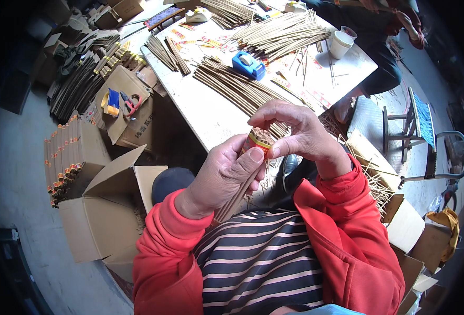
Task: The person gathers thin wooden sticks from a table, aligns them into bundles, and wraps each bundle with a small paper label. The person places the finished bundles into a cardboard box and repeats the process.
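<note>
A bundle of thin brown sticks [231,206] slants up from my lap, its upper end wrapped in a red and yellow paper band [256,143]. My left hand [222,169] is closed around the bundle just below its top, thumb lying on the band. At the upper end, my right hand [312,137] has its thumb against the band's right side and its index finger arched over the stick ends. Its other fingers are partly hidden behind. Just beyond my hands, loose brown sticks [237,86] lie on the white table [198,105].
A blue tape dispenser [249,67], a larger stick pile [282,37] and a white cup [340,45] stand on the table. Left are an open carton [106,223], red-handled scissors [132,105] and banded bundles [64,152]. A stool [422,118] is right; another person sits at the far right.
</note>
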A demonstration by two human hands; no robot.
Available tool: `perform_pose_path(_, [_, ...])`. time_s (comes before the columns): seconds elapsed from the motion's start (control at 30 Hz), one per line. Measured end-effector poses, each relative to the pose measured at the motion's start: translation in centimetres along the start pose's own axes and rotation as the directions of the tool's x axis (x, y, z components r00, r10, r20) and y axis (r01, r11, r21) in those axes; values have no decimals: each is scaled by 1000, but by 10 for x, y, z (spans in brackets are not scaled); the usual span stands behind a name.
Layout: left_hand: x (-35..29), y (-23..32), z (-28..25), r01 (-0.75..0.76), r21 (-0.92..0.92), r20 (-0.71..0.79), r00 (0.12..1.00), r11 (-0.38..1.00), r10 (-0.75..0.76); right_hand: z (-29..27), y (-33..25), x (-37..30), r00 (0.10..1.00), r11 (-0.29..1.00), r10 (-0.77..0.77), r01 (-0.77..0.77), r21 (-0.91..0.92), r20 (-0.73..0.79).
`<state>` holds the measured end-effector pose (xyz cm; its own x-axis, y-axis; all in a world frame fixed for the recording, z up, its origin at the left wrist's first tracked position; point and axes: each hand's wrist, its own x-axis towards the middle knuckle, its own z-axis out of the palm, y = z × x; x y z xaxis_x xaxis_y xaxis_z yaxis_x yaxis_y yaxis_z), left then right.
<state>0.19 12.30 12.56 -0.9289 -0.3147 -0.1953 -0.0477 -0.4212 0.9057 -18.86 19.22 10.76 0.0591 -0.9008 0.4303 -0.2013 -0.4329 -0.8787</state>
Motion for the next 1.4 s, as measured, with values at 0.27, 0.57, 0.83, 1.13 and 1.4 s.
perform_pose_path(0.27, [-3,97,-32,-616,14,-44,787,788,616,-88,124,51,684,859,500,-470,203,-531])
perform_pose_path(0.57, [21,76,-70,-727,130,-190,649,675,736,-108,185,115,572,556,739,-816,-158,-355])
perform_pose_path(0.83, [33,43,-112,-703,24,-280,677,710,680,-110,193,126,453,439,811,-890,-125,-370])
perform_pose_path(1.13, [43,21,-135,-665,3,-348,700,747,624,-107,198,86,479,610,781,-725,321,-400])
perform_pose_path(1.4, [42,18,-141,-675,-13,-338,697,738,632,-99,204,91,262,483,855,-717,503,-447])
